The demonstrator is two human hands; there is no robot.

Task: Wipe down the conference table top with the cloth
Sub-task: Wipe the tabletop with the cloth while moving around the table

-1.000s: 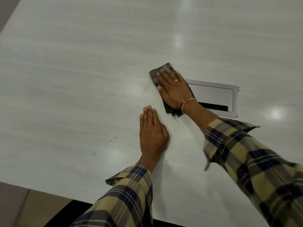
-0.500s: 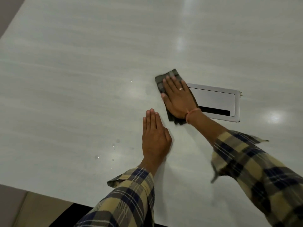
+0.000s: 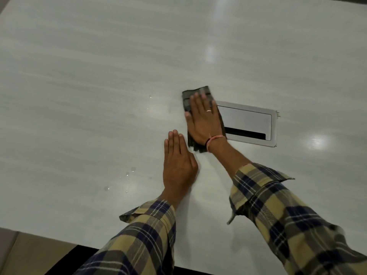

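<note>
Dark checked cloth (image 3: 187, 100), folded and frayed, lies flat under the right hand (image 3: 204, 124), fingers straight; the left hand (image 3: 178, 165) rests flat, fingers straight, on the pale counter (image 3: 79, 96).

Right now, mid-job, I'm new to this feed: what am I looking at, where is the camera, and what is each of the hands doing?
There is no machine here. One camera sits on a person's head and looks down at their own two hands over a pale table.

The right hand lies flat, fingers straight, pressing a dark cloth onto the table. Nothing is gripped; the cloth is only pinned under the palm.

The left hand rests flat on the bare table beside it.

Just right of the cloth, a grey cable hatch is set into the table, with a dark slot along its near side. A few water drops lie left of the left hand.
</note>
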